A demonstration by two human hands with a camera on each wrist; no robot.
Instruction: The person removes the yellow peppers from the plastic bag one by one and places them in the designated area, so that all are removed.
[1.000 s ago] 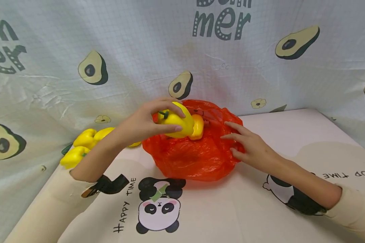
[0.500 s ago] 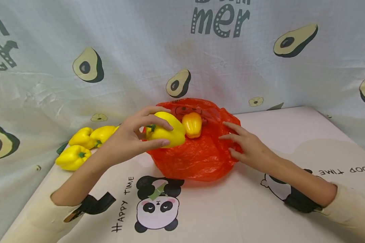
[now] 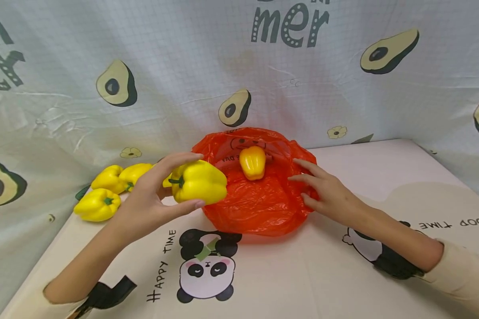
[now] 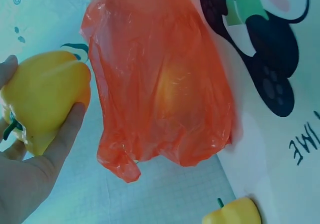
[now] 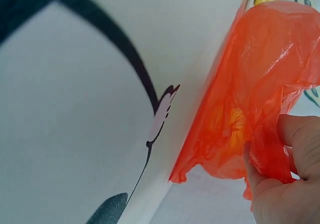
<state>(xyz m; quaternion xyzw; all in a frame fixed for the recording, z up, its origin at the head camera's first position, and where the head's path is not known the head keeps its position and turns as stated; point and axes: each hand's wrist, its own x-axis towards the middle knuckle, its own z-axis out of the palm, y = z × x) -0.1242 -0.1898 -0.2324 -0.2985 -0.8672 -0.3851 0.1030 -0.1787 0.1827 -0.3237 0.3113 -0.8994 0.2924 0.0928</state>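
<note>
A yellow bell pepper point(image 3: 199, 181) with a green stem is gripped in my left hand point(image 3: 141, 204), thumb below and fingers above. It is held in the air at the left side of the red plastic bag point(image 3: 259, 215). The bag lies with its mouth toward me. Inside it, toward the back, sits an orange-yellow bell pepper point(image 3: 253, 163). My right hand point(image 3: 335, 195) is at the bag's right rim. In the right wrist view, red plastic lies bunched between the thumb and fingers of that hand point(image 5: 285, 189).
Several yellow bell peppers point(image 3: 97, 205) lie on the table's left side, partly behind my left hand. A printed sheet with avocados point(image 3: 117, 84) hangs behind the table. The tabletop cover point(image 3: 279, 274) carries panda drawings and lettering.
My left hand has moved left and toward me with the yellow bell pepper, from over the bag's mouth to its left side. The bag's inside shows more. My right hand stays at the rim.
</note>
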